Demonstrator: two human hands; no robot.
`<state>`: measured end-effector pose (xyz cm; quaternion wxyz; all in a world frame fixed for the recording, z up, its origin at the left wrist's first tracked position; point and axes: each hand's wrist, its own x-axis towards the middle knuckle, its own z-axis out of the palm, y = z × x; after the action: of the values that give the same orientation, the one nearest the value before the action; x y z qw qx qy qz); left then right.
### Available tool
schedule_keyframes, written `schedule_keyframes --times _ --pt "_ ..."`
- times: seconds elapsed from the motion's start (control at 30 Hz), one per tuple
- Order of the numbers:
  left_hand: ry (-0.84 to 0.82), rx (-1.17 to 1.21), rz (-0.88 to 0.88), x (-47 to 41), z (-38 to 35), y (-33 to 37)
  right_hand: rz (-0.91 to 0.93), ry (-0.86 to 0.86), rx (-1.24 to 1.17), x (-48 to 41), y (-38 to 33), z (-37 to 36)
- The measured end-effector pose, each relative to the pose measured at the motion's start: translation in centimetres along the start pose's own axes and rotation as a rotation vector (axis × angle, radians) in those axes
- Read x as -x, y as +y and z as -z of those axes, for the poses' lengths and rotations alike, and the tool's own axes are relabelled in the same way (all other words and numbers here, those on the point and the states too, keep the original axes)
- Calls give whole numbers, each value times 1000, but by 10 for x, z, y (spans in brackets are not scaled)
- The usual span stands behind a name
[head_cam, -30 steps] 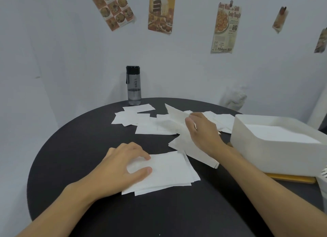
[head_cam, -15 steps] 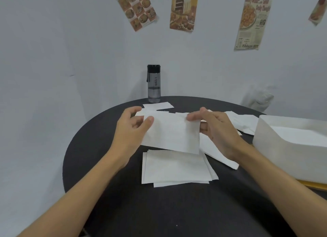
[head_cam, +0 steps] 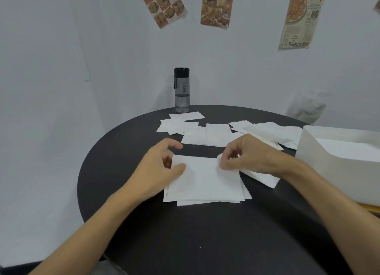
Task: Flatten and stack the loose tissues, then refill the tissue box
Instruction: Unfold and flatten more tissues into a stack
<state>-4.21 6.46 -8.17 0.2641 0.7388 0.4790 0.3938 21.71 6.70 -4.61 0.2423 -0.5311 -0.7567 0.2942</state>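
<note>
The top tissue point(head_cam: 205, 176), a flat, white, nearly square sheet, lies on a small stack of tissues point(head_cam: 207, 201) whose edges fan out unevenly beneath it, in the middle of the round black table point(head_cam: 185, 237). The left hand point(head_cam: 162, 167) pinches its far left corner, thumb on top, and the right hand point(head_cam: 246, 157) pinches the far right corner between thumb and fingertips. Another folded tissue point(head_cam: 261, 177) pokes out under the right wrist. Loose tissues point(head_cam: 207, 136) lie scattered and overlapping across the far half of the table. At the right stands the white tissue box point(head_cam: 329, 167), open on top. A dark-capped water bottle point(head_cam: 181, 89) at the far edge bears vertical lettering too blurred to read. On the wall, one poster point(head_cam: 302, 17) reads "Pillsbury's BEST".
</note>
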Motion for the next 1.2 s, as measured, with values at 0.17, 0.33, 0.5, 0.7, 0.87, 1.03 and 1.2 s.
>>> schedule_keyframes --times 0.17,0.33,0.5,0.7,0.87,1.03,1.2 --pt "-152 -189 28 8 0 -10 -48 -149 265 4 4 -2" --pt "-203 -338 15 10 1 -6 -37 -165 284 3 5 -4" --pt "-114 -351 -85 5 -6 14 30 17 286 24 -5 0" --pt "-189 -172 -291 -15 -55 93 140 492 157 113 -25 35" --pt "-267 -162 -467 -22 -116 156 9 879 116 180 -10 65" --pt "-361 -206 -473 -28 -163 176 -243 1133 82 223 30 75" --pt "-348 -10 -310 -27 -186 162 -611 1057 -386 228 73 77"
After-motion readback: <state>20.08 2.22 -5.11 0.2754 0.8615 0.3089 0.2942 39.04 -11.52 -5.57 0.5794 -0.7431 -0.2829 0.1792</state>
